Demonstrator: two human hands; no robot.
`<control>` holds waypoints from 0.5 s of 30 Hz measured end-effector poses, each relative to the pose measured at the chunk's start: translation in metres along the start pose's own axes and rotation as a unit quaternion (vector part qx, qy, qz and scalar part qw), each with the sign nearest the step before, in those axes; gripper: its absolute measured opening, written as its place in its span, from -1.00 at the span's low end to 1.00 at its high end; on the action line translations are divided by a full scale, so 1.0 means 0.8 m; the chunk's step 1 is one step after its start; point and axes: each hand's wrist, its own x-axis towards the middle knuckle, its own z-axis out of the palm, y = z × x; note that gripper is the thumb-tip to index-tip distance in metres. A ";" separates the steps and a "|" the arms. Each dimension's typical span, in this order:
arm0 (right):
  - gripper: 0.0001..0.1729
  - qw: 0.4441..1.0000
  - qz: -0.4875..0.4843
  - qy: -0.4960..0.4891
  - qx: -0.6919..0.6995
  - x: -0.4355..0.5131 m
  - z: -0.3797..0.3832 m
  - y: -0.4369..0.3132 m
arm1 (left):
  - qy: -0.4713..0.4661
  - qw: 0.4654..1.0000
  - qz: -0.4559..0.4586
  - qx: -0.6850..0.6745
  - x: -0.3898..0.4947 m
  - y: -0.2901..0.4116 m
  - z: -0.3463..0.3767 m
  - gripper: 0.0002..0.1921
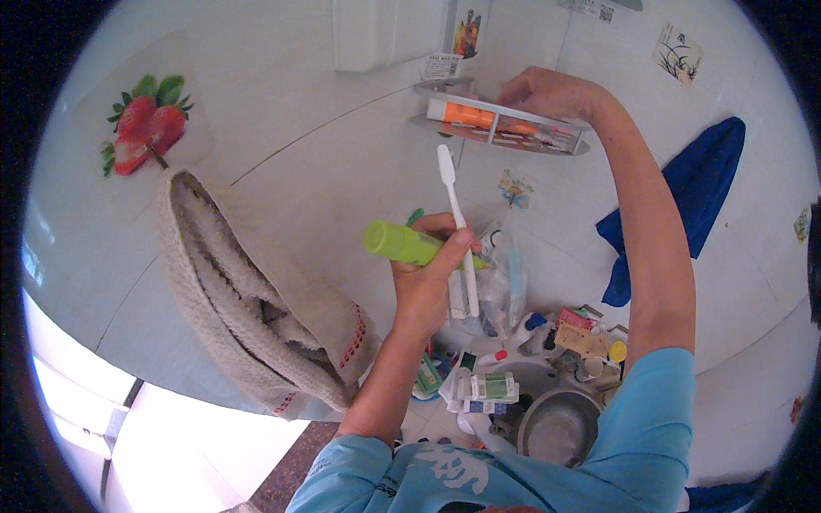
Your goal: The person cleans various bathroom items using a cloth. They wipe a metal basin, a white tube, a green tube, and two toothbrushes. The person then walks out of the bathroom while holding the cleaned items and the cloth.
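My left hand (426,282) is closed around a lime-green squeeze tube (396,242), its cap end pointing left. The same hand grips a white toothbrush (447,168), which stands nearly upright under the thumb, head up. My right hand (545,93) reaches over the front rail of a grey wall-mounted rack (492,128). Its fingertips are hidden inside the rack, so what they hold cannot be seen. An orange tube with a white end (463,115) lies in the rack, left of that hand. Smaller items, too small to tell, lie at the rack's right side.
A beige towel (256,301) hangs at left and a dark blue cloth (702,186) at right. Clear plastic bags (503,282) hang below my left hand. Underneath are small boxes (494,388), a yellow-capped container (617,351) and a metal basin (559,426).
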 end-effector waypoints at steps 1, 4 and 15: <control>-0.68 1.000 -0.001 -0.010 0.001 0.001 0.001 0.005 | 0.000 1.000 -0.003 0.011 0.000 -0.001 0.000 -0.83; -0.68 1.000 0.013 -0.001 0.025 0.003 0.006 0.010 | 0.002 1.000 -0.011 0.026 -0.001 -0.003 -0.001 -0.81; -0.65 0.997 0.018 0.015 0.072 0.000 0.011 0.034 | 0.001 1.000 -0.013 0.006 -0.006 0.001 0.002 -0.83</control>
